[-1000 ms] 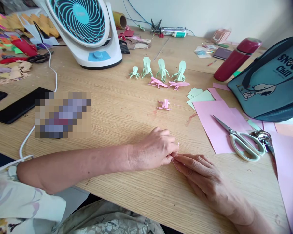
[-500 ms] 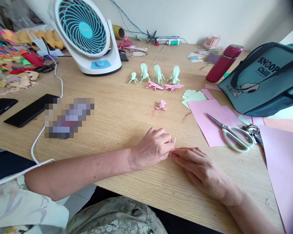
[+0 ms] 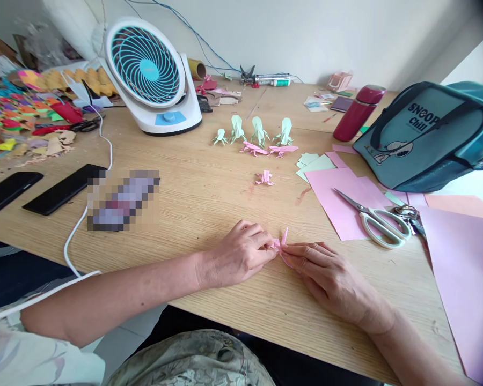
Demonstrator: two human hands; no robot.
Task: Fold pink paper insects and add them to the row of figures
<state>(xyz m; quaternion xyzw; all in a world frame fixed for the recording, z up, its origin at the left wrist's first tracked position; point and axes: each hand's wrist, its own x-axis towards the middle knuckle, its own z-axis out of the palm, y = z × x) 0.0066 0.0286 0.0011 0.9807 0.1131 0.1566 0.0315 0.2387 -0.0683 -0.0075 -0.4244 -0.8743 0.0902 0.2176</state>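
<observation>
A small folded pink paper piece (image 3: 284,238) lies between my two hands, low over the front of the table, with one thin point sticking up. My left hand (image 3: 241,253) pinches its left side between thumb and fingers. From the right, my right hand (image 3: 326,271) grips the other side, its fingers pressed together; part of the paper is hidden under them. Beyond the hands sits a small pink origami figure (image 3: 264,178). Farther back are two pink origami insects (image 3: 282,150) and several pale green origami insects (image 3: 258,131).
Scissors (image 3: 380,220) lie on pink paper sheets (image 3: 334,201) at right, beside keys (image 3: 406,213). A teal bag (image 3: 418,145) and red flask (image 3: 358,113) stand behind. At left are a fan (image 3: 148,75), a white cable (image 3: 74,236) and a black case (image 3: 64,190).
My left hand has shifted slightly left and down, showing more of the pink paper between the hands. My right hand stays nearly in place. The camera view has shifted slightly.
</observation>
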